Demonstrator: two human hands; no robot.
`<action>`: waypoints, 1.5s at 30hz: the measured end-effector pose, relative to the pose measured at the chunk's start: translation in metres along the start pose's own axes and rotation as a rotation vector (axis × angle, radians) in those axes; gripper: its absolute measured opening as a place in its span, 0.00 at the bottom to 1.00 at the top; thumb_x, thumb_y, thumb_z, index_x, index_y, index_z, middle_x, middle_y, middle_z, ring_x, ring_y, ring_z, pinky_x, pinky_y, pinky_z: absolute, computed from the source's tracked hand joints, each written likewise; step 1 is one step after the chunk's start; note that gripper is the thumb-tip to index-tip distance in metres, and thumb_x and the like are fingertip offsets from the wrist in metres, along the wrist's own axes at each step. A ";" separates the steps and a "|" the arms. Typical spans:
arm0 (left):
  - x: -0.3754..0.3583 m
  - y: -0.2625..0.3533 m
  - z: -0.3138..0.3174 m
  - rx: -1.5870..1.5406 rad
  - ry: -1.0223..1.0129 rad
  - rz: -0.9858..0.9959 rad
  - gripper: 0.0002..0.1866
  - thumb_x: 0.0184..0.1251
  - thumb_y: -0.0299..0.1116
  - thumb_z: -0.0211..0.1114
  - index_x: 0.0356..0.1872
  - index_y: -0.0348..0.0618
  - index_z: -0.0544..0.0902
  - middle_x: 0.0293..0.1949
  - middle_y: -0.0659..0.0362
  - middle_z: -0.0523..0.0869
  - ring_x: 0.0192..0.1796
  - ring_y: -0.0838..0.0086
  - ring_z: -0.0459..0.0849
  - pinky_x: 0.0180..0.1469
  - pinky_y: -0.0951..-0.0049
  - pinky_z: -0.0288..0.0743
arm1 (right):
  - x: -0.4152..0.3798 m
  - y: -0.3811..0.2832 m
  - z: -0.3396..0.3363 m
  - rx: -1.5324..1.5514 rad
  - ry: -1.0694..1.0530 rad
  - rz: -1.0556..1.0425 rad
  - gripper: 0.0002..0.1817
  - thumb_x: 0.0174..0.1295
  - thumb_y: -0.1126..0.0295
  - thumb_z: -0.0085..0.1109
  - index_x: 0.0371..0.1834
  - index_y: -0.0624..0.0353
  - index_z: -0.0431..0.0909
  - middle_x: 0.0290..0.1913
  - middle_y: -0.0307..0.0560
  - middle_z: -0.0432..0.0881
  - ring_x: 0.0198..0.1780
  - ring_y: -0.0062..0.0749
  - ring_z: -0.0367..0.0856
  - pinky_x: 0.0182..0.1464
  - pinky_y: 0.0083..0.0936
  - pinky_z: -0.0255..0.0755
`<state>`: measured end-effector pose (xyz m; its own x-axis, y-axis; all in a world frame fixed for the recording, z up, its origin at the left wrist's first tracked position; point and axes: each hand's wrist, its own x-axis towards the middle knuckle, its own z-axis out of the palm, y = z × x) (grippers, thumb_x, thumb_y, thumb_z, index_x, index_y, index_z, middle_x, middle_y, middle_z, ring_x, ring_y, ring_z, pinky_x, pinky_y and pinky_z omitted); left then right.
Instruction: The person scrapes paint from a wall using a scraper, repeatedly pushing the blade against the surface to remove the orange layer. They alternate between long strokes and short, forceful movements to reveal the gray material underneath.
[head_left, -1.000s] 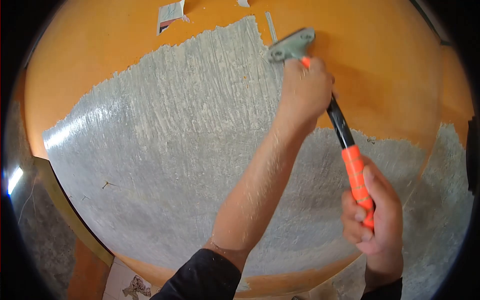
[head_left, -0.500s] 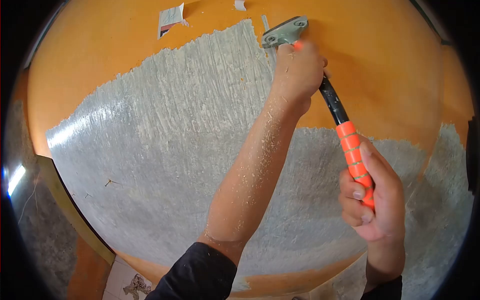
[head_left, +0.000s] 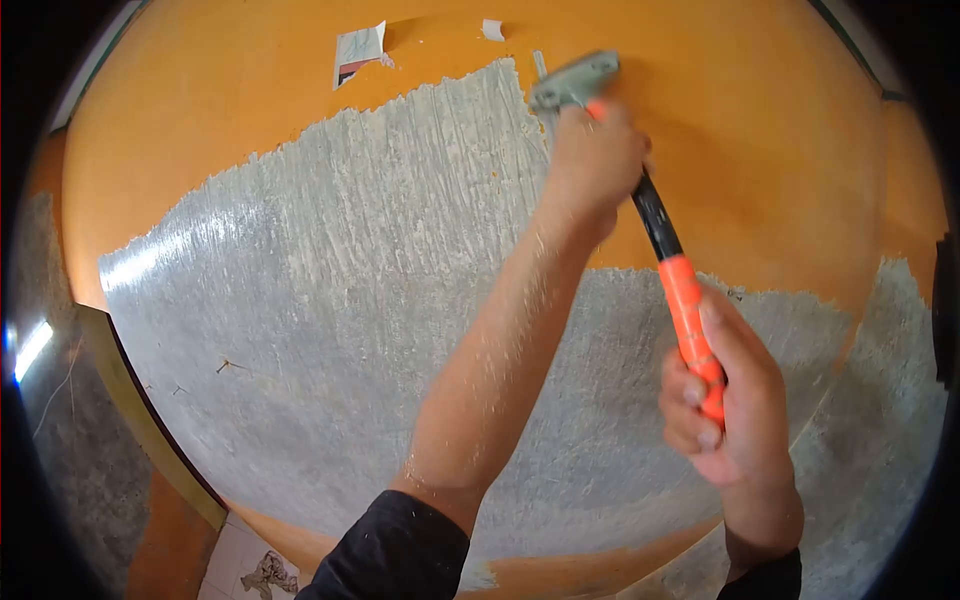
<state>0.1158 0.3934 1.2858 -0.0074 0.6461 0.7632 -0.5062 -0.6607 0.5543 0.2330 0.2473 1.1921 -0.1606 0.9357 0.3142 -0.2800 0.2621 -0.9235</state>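
Note:
Both my hands grip a long-handled wall scraper (head_left: 658, 215) with a grey-green metal head, a black shaft and an orange grip. My left hand (head_left: 600, 155) wraps the shaft close below the head, its fingers partly hidden behind the back of the hand. Lower down, my right hand (head_left: 735, 385) closes around the orange grip. The scraper head, blurred, is against or very near the orange-painted wall (head_left: 740, 150), beside the upper right corner of a stripped grey patch (head_left: 400, 190). Pale flakes cling to my left forearm.
A torn paper picture (head_left: 359, 50) and a small white scrap (head_left: 492, 30) stick to the wall above. Small nail-like pieces (head_left: 228, 366) project at lower left. A framed edge (head_left: 150, 410) borders the wall, with crumpled debris (head_left: 268, 573) on the tiled floor below.
My right hand and the handle's lower end have swung left. The scraper head has shifted only slightly against the wall. The whole view has moved a little.

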 end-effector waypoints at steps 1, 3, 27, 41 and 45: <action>-0.007 -0.008 -0.001 -0.011 -0.034 0.008 0.07 0.71 0.32 0.50 0.36 0.39 0.71 0.27 0.60 0.76 0.27 0.78 0.72 0.30 0.73 0.69 | -0.008 0.004 -0.003 -0.002 0.009 0.019 0.23 0.76 0.49 0.45 0.67 0.46 0.64 0.20 0.38 0.68 0.10 0.19 0.58 0.13 0.18 0.53; -0.025 -0.017 -0.004 -0.016 -0.021 -0.057 0.08 0.71 0.32 0.50 0.36 0.39 0.72 0.26 0.60 0.76 0.26 0.77 0.72 0.30 0.74 0.69 | -0.019 0.014 -0.008 0.005 0.021 0.058 0.23 0.76 0.50 0.44 0.68 0.47 0.64 0.20 0.38 0.68 0.10 0.19 0.58 0.13 0.19 0.53; -0.009 -0.006 -0.004 -0.082 -0.033 -0.040 0.07 0.73 0.30 0.51 0.34 0.39 0.70 0.26 0.59 0.75 0.25 0.77 0.71 0.28 0.73 0.69 | -0.020 -0.009 0.003 0.011 -0.029 0.060 0.22 0.78 0.52 0.42 0.67 0.50 0.65 0.21 0.39 0.69 0.10 0.18 0.59 0.13 0.19 0.52; 0.027 0.015 -0.005 -0.002 -0.031 -0.006 0.07 0.74 0.32 0.51 0.35 0.39 0.70 0.26 0.60 0.75 0.24 0.76 0.71 0.29 0.72 0.70 | 0.012 -0.010 0.017 0.060 -0.053 -0.058 0.22 0.78 0.52 0.42 0.68 0.49 0.64 0.22 0.38 0.69 0.12 0.18 0.60 0.13 0.18 0.52; 0.018 0.012 -0.010 -0.006 -0.065 -0.033 0.07 0.73 0.31 0.51 0.35 0.39 0.69 0.26 0.59 0.75 0.24 0.76 0.72 0.29 0.72 0.70 | 0.005 -0.007 0.021 0.028 -0.016 -0.053 0.23 0.78 0.52 0.42 0.68 0.50 0.64 0.22 0.38 0.69 0.11 0.18 0.60 0.13 0.18 0.52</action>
<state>0.1009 0.4014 1.3030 0.0654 0.6409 0.7648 -0.5108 -0.6370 0.5774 0.2138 0.2456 1.2046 -0.1597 0.9167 0.3664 -0.3145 0.3046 -0.8991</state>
